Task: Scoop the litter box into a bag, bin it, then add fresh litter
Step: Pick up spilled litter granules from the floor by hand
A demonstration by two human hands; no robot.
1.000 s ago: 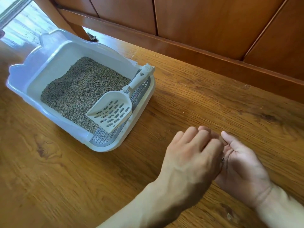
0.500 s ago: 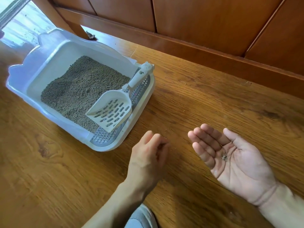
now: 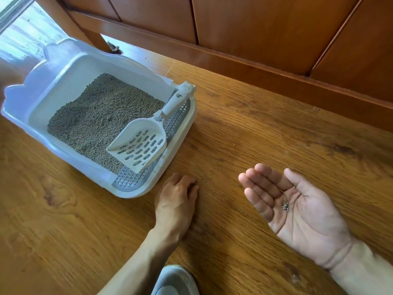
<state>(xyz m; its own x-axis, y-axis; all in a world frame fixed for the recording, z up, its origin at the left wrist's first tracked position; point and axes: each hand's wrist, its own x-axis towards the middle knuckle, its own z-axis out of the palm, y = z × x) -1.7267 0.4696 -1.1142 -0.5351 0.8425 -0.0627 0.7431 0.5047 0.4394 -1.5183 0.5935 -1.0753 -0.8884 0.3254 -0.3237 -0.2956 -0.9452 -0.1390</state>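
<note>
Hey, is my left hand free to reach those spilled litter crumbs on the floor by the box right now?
Probably yes. The left hand rests on the floor with its fingertips right beside the crumbs, and nothing lies between them. The litter box sits off to the side, out of the way.

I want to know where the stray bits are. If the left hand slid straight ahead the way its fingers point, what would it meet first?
Probably the scattered litter crumbs on the floor, just beyond the left hand. The litter box lies to its left, apparently off that line.
</note>
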